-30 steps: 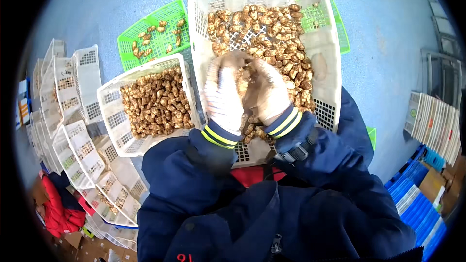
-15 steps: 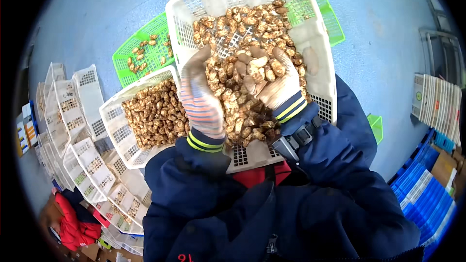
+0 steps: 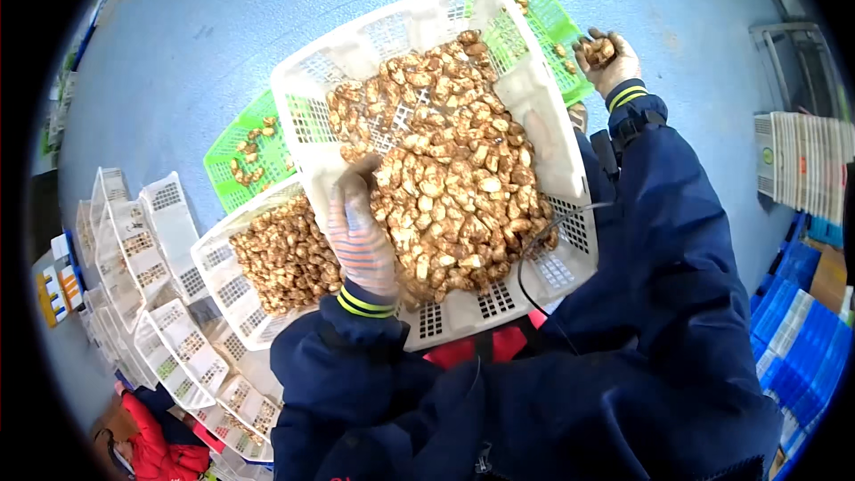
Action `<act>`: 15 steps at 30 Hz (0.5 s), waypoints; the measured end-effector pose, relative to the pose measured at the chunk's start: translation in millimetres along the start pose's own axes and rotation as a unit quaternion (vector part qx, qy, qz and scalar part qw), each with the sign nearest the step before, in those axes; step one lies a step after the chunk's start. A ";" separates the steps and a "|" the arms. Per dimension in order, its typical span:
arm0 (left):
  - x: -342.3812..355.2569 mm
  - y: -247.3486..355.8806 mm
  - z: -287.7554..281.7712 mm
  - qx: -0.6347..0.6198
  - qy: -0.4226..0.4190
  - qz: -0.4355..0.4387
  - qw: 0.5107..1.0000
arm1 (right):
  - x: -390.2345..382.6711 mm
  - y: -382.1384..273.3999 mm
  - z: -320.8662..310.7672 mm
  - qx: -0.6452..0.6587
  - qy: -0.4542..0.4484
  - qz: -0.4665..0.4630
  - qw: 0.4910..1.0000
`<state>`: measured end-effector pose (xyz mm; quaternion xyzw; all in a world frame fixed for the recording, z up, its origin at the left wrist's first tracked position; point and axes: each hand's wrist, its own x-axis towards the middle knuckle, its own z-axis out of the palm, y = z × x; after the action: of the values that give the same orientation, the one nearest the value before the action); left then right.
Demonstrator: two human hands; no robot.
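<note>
A large white plastic basket (image 3: 543, 125) in front of me holds a heap of small, knobbly brown tubers (image 3: 454, 205). At its left inner side my left hand (image 3: 361, 236), in a striped glove with dirty fingertips, is open against the heap, with no tuber visible in its grip. My right hand (image 3: 614, 67) is out beyond the basket's right side, curled palm up around a few tubers (image 3: 598, 52). Close to it is a green basket (image 3: 552, 22), partly hidden behind the white one, with a few tubers in it.
Another green basket (image 3: 218, 156) with scattered tubers lies left, beside a white basket (image 3: 214, 258) full of tubers. White baskets (image 3: 183, 330) stand in rows farther left, near a person in red (image 3: 156, 436). Blue crates (image 3: 806, 338) and stacked pale trays (image 3: 802, 165) stand right.
My right hand has left the heap and moved far right with a few tubers. My left hand stays at the basket's left side. The view has shifted, and a thin dark cord now shows.
</note>
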<state>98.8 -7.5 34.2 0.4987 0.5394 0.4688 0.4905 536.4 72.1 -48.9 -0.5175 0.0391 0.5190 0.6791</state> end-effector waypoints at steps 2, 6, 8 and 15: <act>0.1 -3.8 -0.7 -0.004 0.004 -0.044 0.999 | 15.7 9.3 -6.6 -0.048 0.083 -0.016 0.995; -1.6 2.7 6.2 0.001 0.002 -0.057 0.998 | 14.6 4.8 -12.1 -0.182 0.119 -0.020 0.976; -2.2 0.0 6.7 0.010 -0.015 -0.060 0.998 | 10.6 -11.2 -22.8 -0.203 0.077 -0.049 0.975; -9.1 -1.6 -1.2 -0.007 -0.047 -0.061 0.997 | -94.4 -53.5 9.0 -0.341 -0.098 -0.047 0.934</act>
<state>97.7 -16.7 33.3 0.4823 0.5422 0.4179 0.5466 528.7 20.0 46.5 -0.6658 -0.2314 0.5168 0.4858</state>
